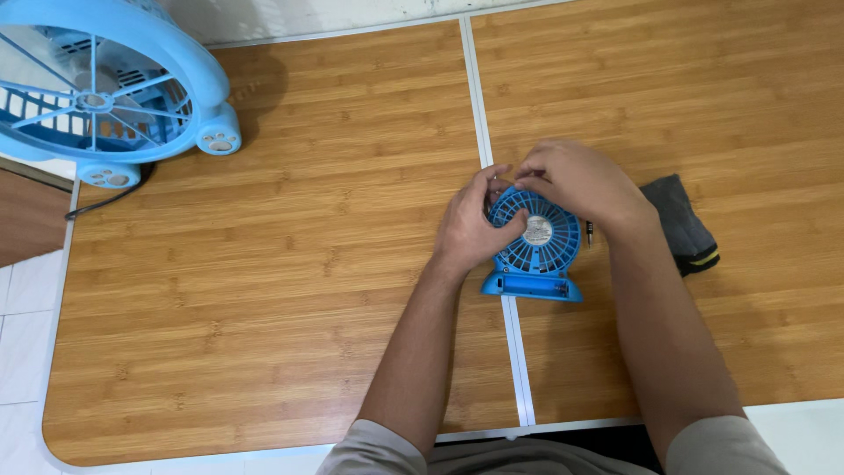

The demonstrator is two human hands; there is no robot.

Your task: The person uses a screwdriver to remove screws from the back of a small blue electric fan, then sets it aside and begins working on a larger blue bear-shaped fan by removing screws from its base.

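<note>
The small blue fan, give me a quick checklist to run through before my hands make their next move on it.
1. Left hand on the small blue fan: ok, it cups the left rim.
2. Right hand on the fan's top edge: ok.
3. Fan lying flat on the wooden table: ok, grille faces up.
4. What the fingers pinch at the top: cannot tell, hidden.
5. Grey cloth clear of the fan: ok, apart on the right.
6. Large light-blue fan out of the way: ok, far corner.
</note>
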